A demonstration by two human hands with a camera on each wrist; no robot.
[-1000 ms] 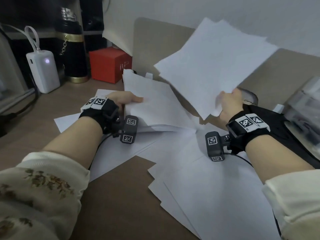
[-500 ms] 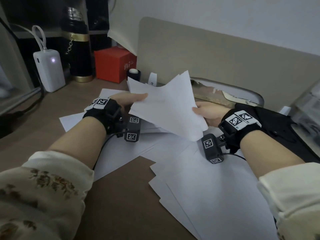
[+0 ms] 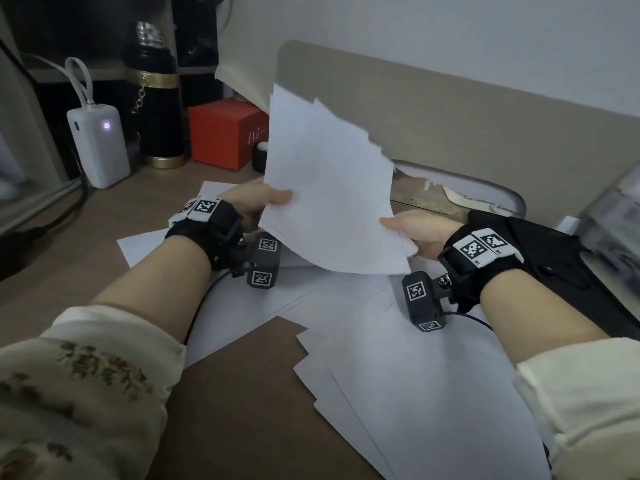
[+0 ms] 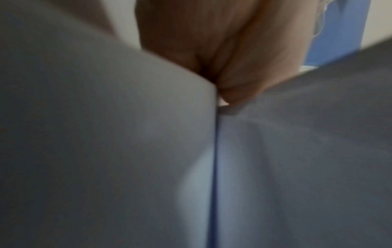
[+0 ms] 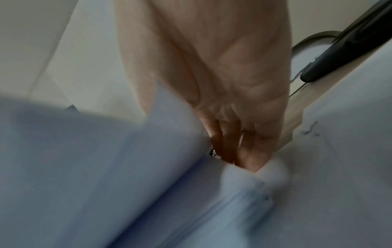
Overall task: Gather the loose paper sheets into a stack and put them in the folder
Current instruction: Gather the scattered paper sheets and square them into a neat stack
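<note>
Sheets (image 3: 329, 188) stand tilted above the counter (image 3: 235, 403), left hand (image 3: 256, 202) pinching their left edge, right hand (image 3: 415, 230) gripping the lower right corner; loose papers (image 3: 433, 393) lie beneath; red box (image 3: 221, 133) behind them.

Bare desk (image 3: 225, 393) between loose sheets (image 3: 433, 393); red box (image 3: 221, 133) behind

My left hand (image 3: 254, 202) and right hand (image 3: 414, 228) are raised, forearms converging, thumbs on top, each pinching the paper sheets (image 3: 329, 188).
</note>
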